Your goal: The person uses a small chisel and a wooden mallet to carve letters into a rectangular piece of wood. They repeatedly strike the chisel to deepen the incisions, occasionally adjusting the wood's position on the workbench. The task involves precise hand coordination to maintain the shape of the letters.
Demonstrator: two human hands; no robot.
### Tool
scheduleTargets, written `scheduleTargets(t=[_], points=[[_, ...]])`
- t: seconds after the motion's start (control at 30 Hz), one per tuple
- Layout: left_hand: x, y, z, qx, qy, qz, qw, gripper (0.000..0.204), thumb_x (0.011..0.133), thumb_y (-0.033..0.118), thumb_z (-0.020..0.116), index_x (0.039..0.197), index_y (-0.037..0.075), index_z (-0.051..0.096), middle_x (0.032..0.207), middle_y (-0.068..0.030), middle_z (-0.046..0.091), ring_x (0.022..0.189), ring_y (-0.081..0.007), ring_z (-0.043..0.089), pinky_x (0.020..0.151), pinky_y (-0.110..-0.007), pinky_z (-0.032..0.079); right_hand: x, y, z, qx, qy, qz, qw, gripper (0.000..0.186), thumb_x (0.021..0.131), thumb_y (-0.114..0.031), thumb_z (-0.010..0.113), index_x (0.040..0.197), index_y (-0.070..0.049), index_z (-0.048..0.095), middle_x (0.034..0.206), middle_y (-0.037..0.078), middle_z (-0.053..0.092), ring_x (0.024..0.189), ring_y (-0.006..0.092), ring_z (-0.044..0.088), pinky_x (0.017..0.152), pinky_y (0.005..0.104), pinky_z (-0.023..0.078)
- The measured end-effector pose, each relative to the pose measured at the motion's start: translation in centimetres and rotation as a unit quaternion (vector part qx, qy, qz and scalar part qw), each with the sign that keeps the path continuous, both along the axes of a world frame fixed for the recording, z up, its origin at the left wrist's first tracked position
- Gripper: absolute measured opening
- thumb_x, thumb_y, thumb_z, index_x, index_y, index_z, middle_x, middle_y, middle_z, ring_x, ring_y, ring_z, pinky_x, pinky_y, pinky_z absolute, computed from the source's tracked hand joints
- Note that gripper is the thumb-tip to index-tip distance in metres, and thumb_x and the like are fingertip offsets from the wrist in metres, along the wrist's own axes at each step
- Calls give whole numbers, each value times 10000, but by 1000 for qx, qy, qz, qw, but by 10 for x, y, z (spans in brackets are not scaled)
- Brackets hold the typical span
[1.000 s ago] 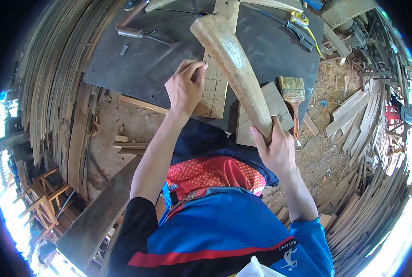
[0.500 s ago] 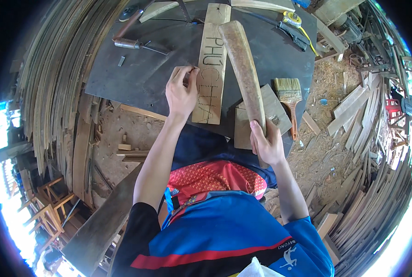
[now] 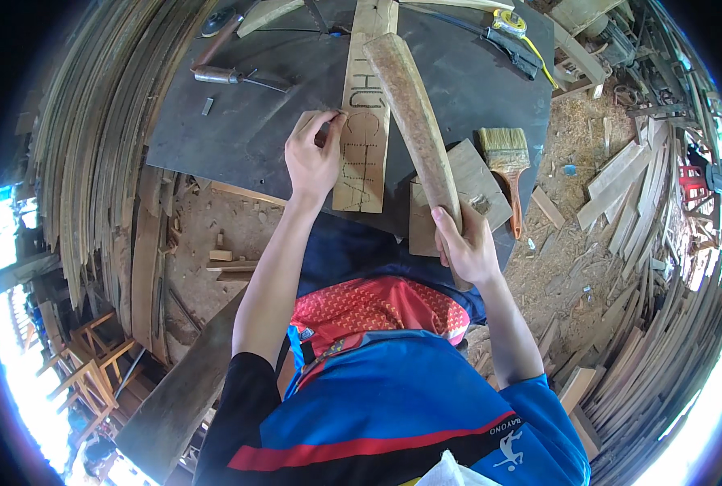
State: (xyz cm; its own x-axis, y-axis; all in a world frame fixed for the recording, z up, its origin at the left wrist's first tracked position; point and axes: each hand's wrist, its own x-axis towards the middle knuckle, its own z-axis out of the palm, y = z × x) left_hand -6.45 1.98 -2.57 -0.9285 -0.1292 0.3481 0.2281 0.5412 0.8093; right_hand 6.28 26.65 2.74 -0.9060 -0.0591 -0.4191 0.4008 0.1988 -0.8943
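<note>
My left hand (image 3: 312, 160) is closed in a pinch at the left edge of a pale wooden board (image 3: 363, 170). What its fingertips hold, if anything, is too small to make out. Letters are marked on the board, some in dark lines and some in dots. My right hand (image 3: 469, 247) grips the lower part of a long, slightly curved wooden club (image 3: 413, 113). The club's thick end hangs over the board's right side and hides part of the lettering.
The board lies on a dark tabletop (image 3: 247, 138). Right of it are wood blocks (image 3: 472, 174), a wide paintbrush (image 3: 505, 154) and a yellow tape measure (image 3: 510, 23). A wooden-handled tool (image 3: 217, 74) lies left. Stacked planks (image 3: 93, 138) flank the table.
The club's thick end has swung left, further over the board and its letters. My left hand stays pinched by the board's left edge, shifted slightly in view.
</note>
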Motion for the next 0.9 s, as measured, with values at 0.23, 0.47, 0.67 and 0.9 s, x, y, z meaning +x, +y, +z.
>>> scheduleTargets(t=[0.23, 0.47, 0.67, 0.9], points=[[1, 1, -1, 8, -1, 6, 1000, 115, 981, 114, 756, 1047, 22, 776, 955, -86, 734, 685, -147, 630, 635, -284, 492, 0, 3, 8, 68, 29, 55, 996, 408, 1038, -373, 668, 1078, 34, 664, 638, 98, 628, 493, 173, 613, 521, 367, 485], [3, 0, 1, -44, 21, 8, 999, 118, 963, 115, 763, 1037, 24, 772, 955, -94, 729, 647, -180, 631, 616, -314, 513, -2, 1, 9, 127, 129, 74, 981, 427, 1004, -364, 710, 1056, 54, 647, 720, 246, 670, 612, 427, 681, 592, 460, 521], [6, -1, 7, -105, 53, 3, 993, 128, 908, 59, 753, 1030, 26, 763, 974, -88, 731, 668, -238, 663, 625, -345, 531, 6, -3, 7, 232, 203, 87, 947, 475, 997, -387, 725, 1076, 64, 602, 709, 277, 667, 666, 484, 695, 578, 514, 533], [9, -1, 0, -123, 50, 31, 991, 101, 922, 154, 770, 999, 91, 784, 993, -49, 743, 721, -273, 721, 634, -380, 557, 11, -3, 18, 261, 209, 106, 936, 497, 1004, -418, 710, 1010, 55, 558, 634, 259, 642, 611, 467, 688, 545, 508, 540]])
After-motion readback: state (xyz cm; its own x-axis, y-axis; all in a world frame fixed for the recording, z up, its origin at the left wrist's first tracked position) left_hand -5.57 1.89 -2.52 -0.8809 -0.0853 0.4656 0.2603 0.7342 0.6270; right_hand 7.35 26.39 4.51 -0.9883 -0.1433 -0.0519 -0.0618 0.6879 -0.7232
